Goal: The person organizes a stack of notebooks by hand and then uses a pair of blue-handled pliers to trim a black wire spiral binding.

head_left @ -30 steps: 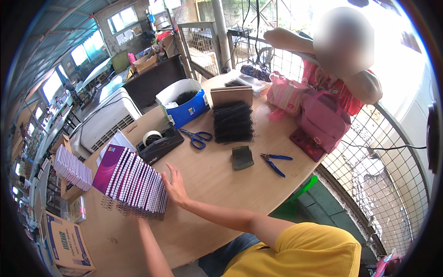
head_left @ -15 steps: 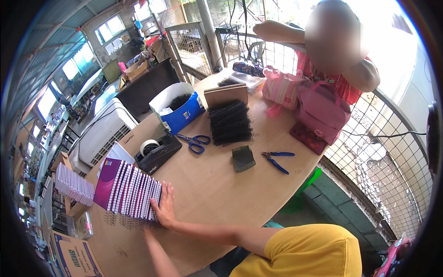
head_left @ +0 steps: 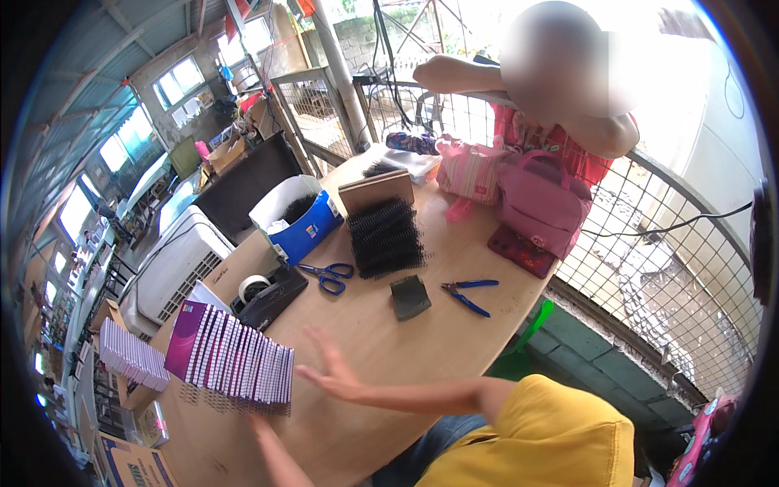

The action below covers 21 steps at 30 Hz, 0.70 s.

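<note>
A row of spiral notebooks [head_left: 243,357] with purple covers leans together at the left of the table, dark wire loops showing along its lower edge. My left hand [head_left: 258,422] is at the near side of that row, its fingers hidden by the notebooks. Just right of the row, my right hand [head_left: 334,375] hovers over the bare tabletop, fingers spread and slightly blurred. It holds nothing and is apart from the notebooks.
Behind the notebooks stand a tape dispenser [head_left: 272,299], blue scissors [head_left: 329,277] and a blue-white box [head_left: 300,231]. Black binding coils [head_left: 385,239], a dark block [head_left: 410,298], blue-handled pliers [head_left: 471,296] and a pink bag [head_left: 544,203] lie farther right. A person [head_left: 560,138] leans at the far edge.
My right hand has let go of the notebooks' right end and moved away to the right. My left hand stays at their near side. The whole view has shifted a little.
</note>
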Each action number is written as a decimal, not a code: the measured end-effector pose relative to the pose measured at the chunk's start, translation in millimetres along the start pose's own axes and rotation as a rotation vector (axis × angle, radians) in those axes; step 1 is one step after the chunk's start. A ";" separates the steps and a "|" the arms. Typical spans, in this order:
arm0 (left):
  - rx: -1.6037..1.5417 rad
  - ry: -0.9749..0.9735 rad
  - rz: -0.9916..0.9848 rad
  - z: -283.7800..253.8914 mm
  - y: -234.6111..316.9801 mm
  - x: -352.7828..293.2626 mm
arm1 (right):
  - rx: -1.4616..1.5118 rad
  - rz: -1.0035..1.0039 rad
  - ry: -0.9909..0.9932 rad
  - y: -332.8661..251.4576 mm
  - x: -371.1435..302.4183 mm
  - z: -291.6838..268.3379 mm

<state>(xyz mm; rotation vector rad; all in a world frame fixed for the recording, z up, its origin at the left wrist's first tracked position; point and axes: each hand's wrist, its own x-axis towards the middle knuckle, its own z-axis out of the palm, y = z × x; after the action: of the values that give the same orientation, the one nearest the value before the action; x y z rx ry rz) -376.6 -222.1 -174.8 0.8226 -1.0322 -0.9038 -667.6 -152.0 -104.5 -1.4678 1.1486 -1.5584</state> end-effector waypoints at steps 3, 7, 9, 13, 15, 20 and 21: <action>-0.027 -0.010 0.000 -9.1 -2.3 -4.7 | -0.416 -0.323 0.242 -11.7 -16.8 -134.0; -0.128 -0.022 -0.014 -13.2 1.9 -9.4 | -1.095 -0.059 0.248 -13.1 -37.2 -263.1; -0.304 0.027 -0.084 -7.6 9.4 -12.7 | -1.269 -0.030 0.188 -4.6 -48.0 -288.3; -0.592 0.327 -0.330 8.7 28.6 -20.5 | -1.177 -0.039 0.078 16.7 -64.8 -298.5; -0.569 0.381 -0.364 11.0 34.0 -30.0 | -1.161 -0.046 0.024 22.1 -68.6 -297.0; -0.455 0.540 -0.276 4.6 42.2 -53.3 | -1.030 -0.116 -0.101 6.0 -70.8 -282.3; -0.416 0.534 -0.245 5.9 42.8 -56.5 | -0.823 -0.065 -0.045 0.8 -68.6 -277.3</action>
<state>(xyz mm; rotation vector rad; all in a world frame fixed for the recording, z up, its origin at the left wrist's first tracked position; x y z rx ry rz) -386.3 -154.6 -154.6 0.7822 -0.2667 -0.9883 -934.2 -50.8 -121.3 -2.0446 1.8528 -1.1100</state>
